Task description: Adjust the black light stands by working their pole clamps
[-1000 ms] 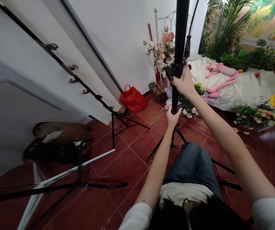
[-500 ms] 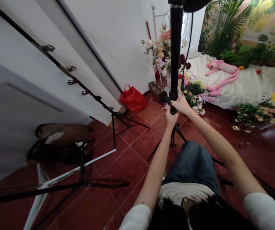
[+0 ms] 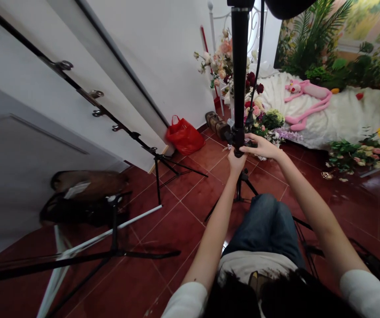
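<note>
Left hand (image 3: 236, 162) cups the lower end of a black light-stand pole (image 3: 239, 79); right hand (image 3: 262, 148), fingers extended, touches the pole's collar (image 3: 238, 141). Beyond lie artificial flowers (image 3: 223, 62) and a red plastic bag (image 3: 185, 136) on red floor tiles (image 3: 206, 154).

Head camera, forward and down

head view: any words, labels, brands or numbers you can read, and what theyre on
No text can be read.
Too blurred to read: the pale tag on the brown bag.
Too blurred and partly hidden by hair: the print on the shirt.
</note>
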Demonstrator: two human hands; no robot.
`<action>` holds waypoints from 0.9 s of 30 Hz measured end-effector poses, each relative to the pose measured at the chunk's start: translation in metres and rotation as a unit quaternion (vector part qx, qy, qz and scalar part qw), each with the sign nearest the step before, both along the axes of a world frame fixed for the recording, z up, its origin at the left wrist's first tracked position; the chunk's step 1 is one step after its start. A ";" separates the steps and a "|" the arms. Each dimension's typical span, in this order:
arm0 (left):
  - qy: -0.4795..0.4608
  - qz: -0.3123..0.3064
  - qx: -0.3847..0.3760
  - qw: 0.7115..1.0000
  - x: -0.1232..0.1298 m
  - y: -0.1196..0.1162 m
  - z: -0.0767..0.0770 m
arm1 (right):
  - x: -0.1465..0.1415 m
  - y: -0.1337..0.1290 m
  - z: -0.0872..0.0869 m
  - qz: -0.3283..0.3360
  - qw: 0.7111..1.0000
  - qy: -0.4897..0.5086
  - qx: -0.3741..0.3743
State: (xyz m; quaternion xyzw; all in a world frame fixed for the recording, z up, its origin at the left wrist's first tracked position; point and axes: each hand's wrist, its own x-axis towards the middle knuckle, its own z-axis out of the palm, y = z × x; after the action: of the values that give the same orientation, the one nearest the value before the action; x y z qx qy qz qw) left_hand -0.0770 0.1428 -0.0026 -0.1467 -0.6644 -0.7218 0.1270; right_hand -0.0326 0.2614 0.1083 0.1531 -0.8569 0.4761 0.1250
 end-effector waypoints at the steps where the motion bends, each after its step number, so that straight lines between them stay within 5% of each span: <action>1: -0.001 0.000 -0.003 1.000 0.002 -0.001 0.003 | 0.006 0.010 -0.003 -0.011 1.000 -0.006 -0.010; 5: -0.004 0.011 -0.015 1.000 0.008 -0.004 0.008 | 0.017 0.027 -0.021 -0.056 0.997 -0.012 -0.045; 15: -0.006 0.041 -0.008 0.999 0.008 -0.004 0.003 | -0.003 -0.007 -0.055 -0.103 0.991 -0.008 -0.081; 21: -0.003 0.042 -0.007 0.999 0.008 -0.003 0.002 | -0.011 -0.004 -0.042 -0.149 0.985 -0.042 -0.080; 27: -0.013 0.043 -0.002 0.999 0.007 -0.001 -0.001 | -0.028 -0.007 -0.018 -0.184 0.932 -0.262 -0.171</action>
State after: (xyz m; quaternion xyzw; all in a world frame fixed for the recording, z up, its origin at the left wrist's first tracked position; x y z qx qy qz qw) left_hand -0.0699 0.1415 -0.0035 -0.1087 -0.6733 -0.7160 0.1489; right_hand -0.0610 0.2541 0.0906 -0.1609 -0.7783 0.6070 0.0052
